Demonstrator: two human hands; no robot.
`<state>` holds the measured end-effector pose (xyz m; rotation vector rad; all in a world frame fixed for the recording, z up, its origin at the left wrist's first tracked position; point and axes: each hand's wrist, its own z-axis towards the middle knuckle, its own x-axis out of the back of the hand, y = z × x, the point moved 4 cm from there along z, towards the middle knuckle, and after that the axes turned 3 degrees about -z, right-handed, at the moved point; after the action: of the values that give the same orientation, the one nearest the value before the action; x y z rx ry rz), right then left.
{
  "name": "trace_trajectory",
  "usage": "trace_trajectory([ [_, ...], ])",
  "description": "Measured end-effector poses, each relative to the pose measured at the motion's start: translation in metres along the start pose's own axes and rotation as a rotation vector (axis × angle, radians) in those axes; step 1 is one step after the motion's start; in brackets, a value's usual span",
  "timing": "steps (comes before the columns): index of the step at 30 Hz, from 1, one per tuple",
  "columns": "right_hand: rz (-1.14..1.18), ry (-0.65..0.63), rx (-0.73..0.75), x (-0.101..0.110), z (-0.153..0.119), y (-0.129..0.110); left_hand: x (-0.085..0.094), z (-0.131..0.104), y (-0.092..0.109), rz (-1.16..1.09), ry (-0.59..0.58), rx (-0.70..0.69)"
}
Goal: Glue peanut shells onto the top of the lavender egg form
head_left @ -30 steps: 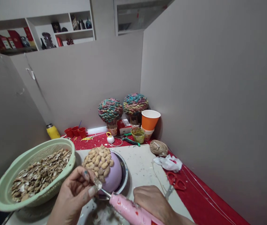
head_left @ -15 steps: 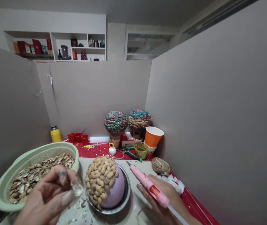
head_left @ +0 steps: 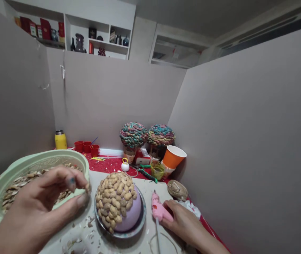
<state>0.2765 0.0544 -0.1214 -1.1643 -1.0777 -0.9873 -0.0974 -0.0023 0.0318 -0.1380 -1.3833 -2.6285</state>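
Observation:
Between my hands, a purple ball [head_left: 129, 219] partly covered with peanut shells [head_left: 115, 197] sits in a metal bowl [head_left: 143, 220]. My left hand [head_left: 52, 197], beside a green basket [head_left: 83, 158] of shell pieces, pinches a small peanut shell [head_left: 87, 187] between thumb and fingertips. At the right, my right hand [head_left: 180, 220] grips the handle of a pink glue gun [head_left: 159, 208], whose nozzle points away from me over the board [head_left: 150, 187]. Shell scraps lie on the board near my left hand.
Two colourful ball-topped trees [head_left: 133, 134] stand at the back. Near them are an orange cup [head_left: 173, 157], green-handled pliers [head_left: 147, 175], a twine roll [head_left: 177, 189], red cups [head_left: 87, 146] and a yellow bottle [head_left: 60, 140]. Grey panels [head_left: 108, 95] enclose the table.
The clear, shiny bit is gone from my left fingertips, which now pinch a shell. My right hand has lowered the glue gun and turned it on its side. The view has tilted.

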Motion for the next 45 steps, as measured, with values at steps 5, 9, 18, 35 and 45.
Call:
trace_trajectory([
  [5, 0.067, 0.037, 0.083, 0.030, -0.001, -0.007, -0.030, 0.016, -0.006, 0.238, -0.249, -0.191],
  [9, 0.326, 0.279, 0.272, 0.067, 0.007, -0.046, -0.052, 0.023, -0.015, 0.303, -0.413, -0.299],
  [18, 0.742, 0.250, 0.525, 0.062, 0.048, -0.125, -0.085, 0.027, -0.017, 0.419, -0.624, -0.423],
  [35, 0.852, 0.262, 0.549, 0.058, 0.053, -0.128, -0.107, 0.030, -0.009, 0.513, -0.705, -0.669],
  [45, 0.871, 0.288, 0.552, 0.056, 0.052, -0.126, -0.108, 0.025, -0.012, 0.579, -0.718, -0.670],
])
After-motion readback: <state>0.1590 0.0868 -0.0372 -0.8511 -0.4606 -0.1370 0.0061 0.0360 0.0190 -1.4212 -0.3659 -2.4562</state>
